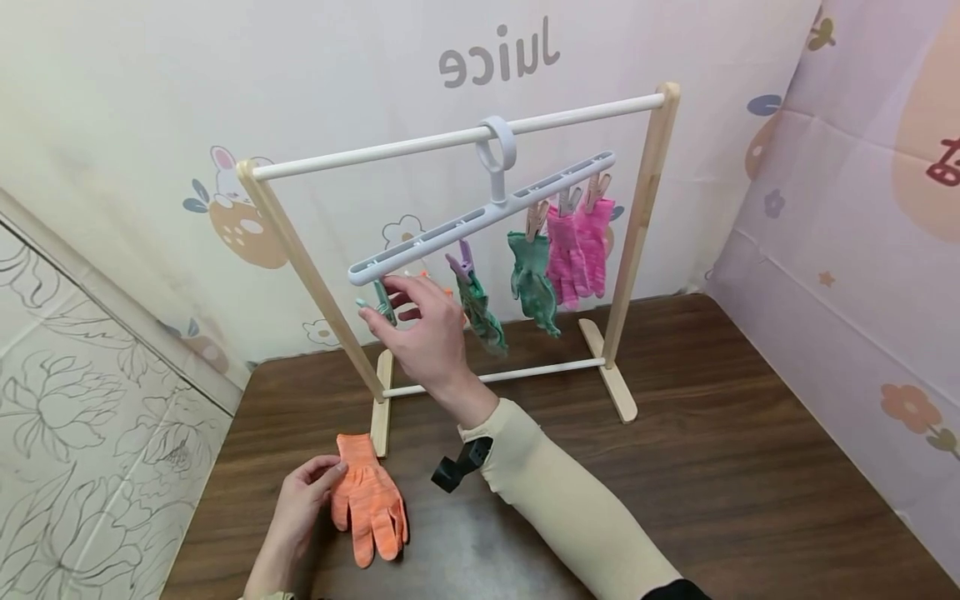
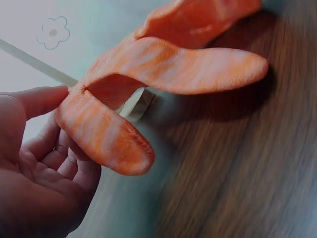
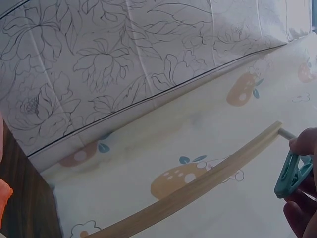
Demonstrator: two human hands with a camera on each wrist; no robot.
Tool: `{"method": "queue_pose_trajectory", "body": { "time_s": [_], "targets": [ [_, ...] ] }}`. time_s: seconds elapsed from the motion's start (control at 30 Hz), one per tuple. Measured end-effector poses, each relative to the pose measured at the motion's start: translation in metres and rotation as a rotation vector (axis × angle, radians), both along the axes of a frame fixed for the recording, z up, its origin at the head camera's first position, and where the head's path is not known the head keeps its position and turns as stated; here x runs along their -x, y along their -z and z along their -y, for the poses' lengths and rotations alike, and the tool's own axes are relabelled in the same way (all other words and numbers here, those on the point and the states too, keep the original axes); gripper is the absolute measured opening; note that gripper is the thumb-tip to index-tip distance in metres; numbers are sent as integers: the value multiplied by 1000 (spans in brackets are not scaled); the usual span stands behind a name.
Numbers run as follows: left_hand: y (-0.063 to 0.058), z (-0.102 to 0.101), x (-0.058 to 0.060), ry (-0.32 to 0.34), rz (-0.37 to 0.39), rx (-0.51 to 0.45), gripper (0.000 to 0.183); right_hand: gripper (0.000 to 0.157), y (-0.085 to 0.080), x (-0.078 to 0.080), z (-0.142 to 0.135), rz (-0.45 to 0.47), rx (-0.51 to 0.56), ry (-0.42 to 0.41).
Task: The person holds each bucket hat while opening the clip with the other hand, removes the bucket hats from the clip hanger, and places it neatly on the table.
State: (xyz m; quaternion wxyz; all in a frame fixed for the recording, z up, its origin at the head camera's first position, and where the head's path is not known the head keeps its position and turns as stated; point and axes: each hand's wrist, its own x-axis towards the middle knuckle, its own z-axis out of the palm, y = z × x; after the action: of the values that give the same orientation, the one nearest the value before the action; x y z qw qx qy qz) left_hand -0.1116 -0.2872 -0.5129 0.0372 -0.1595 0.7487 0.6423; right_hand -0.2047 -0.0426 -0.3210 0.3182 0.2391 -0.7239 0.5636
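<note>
My left hand pinches the edge of an orange glove near its cuff, thumb on top. In the left wrist view, the streaked fingers of that glove spread out over the table. At the left end of a pale grey hanger, my right hand grips a green clothespin. The right wrist view shows this clothespin between thumb and fingers. Behind the right hand, bits of something orange show, mostly hidden. Beside it a purple clothespin holds a green glove.
The hanger hooks over the white top bar of a wooden rack. Farther right hang another green glove and pink gloves on clothespins. A printed curtain stands behind the brown table.
</note>
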Motion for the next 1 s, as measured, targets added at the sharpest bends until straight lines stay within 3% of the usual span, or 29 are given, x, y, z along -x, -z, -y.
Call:
{"method": "queue_pose_trajectory", "body": {
  "time_s": [0.27,0.6,1.0],
  "targets": [
    [6,7,1,12,48,187,35,39,0,-1,-1,5,10,-15],
    [9,17,-1,15,43,471,26,39,-1,-2,0,1,3,-4],
    [11,22,-2,35,42,706,21,39,-4,-4,1,6,4,-12]
  ]
}}
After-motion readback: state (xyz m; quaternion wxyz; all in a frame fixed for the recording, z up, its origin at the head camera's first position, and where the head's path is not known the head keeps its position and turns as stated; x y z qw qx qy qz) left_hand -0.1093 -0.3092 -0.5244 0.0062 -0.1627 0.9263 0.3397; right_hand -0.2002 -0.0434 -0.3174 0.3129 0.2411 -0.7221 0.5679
